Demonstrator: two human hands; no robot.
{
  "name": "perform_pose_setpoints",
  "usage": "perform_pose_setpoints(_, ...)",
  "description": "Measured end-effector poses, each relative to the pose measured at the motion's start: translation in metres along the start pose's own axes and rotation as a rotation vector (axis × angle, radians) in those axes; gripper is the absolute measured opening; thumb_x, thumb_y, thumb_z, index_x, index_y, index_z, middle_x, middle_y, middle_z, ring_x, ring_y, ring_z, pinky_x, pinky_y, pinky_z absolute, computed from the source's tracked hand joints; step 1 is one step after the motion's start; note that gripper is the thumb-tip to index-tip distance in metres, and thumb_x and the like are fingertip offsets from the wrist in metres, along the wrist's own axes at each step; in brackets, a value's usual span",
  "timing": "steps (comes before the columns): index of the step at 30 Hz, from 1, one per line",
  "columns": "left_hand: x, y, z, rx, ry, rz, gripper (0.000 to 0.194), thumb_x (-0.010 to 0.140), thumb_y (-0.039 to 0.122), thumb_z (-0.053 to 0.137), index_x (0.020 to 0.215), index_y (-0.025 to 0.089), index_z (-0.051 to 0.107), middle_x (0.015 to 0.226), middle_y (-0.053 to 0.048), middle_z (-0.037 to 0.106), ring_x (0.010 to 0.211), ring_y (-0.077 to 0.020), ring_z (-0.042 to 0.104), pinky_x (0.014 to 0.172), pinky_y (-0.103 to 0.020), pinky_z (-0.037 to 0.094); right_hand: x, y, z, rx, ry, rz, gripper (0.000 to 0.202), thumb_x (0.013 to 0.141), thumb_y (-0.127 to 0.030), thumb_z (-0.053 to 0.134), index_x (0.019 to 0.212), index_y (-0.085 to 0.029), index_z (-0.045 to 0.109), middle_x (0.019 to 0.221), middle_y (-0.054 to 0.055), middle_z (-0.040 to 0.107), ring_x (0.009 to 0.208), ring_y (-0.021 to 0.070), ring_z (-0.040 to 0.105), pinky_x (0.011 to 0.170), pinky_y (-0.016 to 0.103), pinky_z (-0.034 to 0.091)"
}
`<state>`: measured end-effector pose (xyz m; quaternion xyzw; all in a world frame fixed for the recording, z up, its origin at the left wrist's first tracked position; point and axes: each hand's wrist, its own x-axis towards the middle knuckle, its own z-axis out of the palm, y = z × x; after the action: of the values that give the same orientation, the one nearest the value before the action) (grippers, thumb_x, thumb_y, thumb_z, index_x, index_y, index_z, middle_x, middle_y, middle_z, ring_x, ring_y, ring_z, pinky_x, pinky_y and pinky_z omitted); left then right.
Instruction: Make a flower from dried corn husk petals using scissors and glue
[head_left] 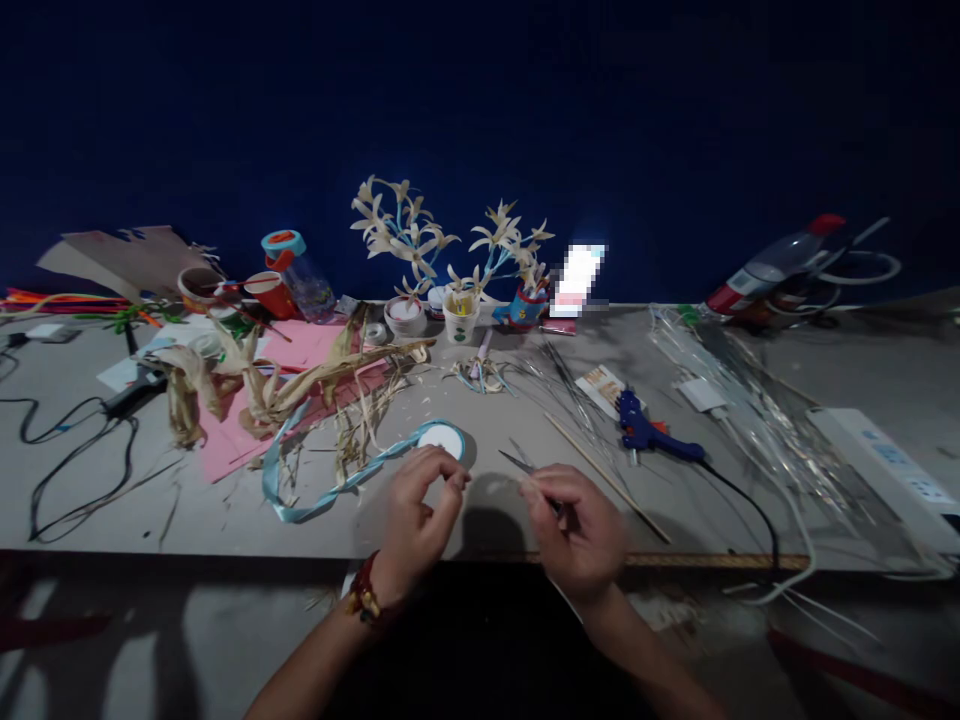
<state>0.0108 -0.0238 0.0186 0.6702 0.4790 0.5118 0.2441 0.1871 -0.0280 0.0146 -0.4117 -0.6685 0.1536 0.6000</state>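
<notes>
My right hand (577,525) is closed around a pair of scissors (519,461), whose thin blades point up and left, slightly parted. Facing it, my left hand (421,515) has thumb and forefinger pinched together; whatever lies between the tips is too small to make out. Just behind the left hand is a white ribbon spool (442,439). Blue ribbon (330,497) runs from it across the table in a loose loop. Past the blades stands a small bundle with pale strips and blue stems (482,372).
Dried corn husks (255,395) lie over pink paper (217,450) at left. Husk flowers (397,235) rise from cups at the back, beside a lit phone (577,280). At right are a wooden stick (607,477), a blue glue gun (652,435), wires and a power strip (885,465).
</notes>
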Motion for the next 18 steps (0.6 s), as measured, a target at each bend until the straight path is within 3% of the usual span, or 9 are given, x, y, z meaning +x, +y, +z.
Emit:
perform_pose_setpoints(5, 0.005, 0.018, 0.006, -0.078, -0.154, 0.088, 0.008, 0.091, 0.019, 0.056, 0.088, 0.021, 0.062, 0.08, -0.004, 0.068, 0.08, -0.0206, 0.062, 0.087, -0.04, 0.047, 0.004, -0.003, 0.003, 0.024, -0.071, 0.027, 0.015, 0.087, -0.008, 0.062, 0.087, -0.023, 0.065, 0.075, 0.002, 0.071, 0.068, 0.0173, 0.069, 0.064, 0.032, 0.058)
perform_pose_setpoints(11, 0.006, 0.009, 0.017, 0.046, -0.054, 0.162, 0.017, 0.089, 0.015, 0.052, 0.076, 0.022, 0.06, 0.07, -0.002, 0.064, 0.072, -0.0198, 0.059, 0.085, -0.04, 0.048, 0.001, -0.002, 0.001, -0.048, -0.047, -0.081, 0.019, 0.086, -0.006, 0.063, 0.092, -0.023, 0.066, 0.076, 0.002, 0.074, 0.068, 0.0188, 0.07, 0.064, 0.034, 0.059)
perform_pose_setpoints(14, 0.005, 0.006, 0.012, 0.091, 0.03, 0.119, 0.018, 0.089, 0.014, 0.05, 0.077, 0.022, 0.061, 0.071, -0.003, 0.066, 0.074, -0.0205, 0.063, 0.085, -0.04, 0.05, -0.001, 0.003, -0.003, -0.037, 0.025, -0.034, 0.018, 0.086, -0.007, 0.063, 0.09, -0.024, 0.066, 0.075, 0.003, 0.073, 0.067, 0.0197, 0.07, 0.062, 0.034, 0.059)
perform_pose_setpoints(18, 0.006, 0.016, 0.008, 0.034, -0.036, 0.162, 0.008, 0.088, 0.019, 0.056, 0.09, 0.021, 0.063, 0.08, -0.005, 0.071, 0.078, -0.0217, 0.065, 0.091, -0.044, 0.049, -0.001, 0.005, -0.003, 0.021, 0.005, -0.005, 0.017, 0.085, -0.007, 0.064, 0.089, -0.024, 0.067, 0.076, 0.002, 0.073, 0.069, 0.0192, 0.069, 0.064, 0.033, 0.058)
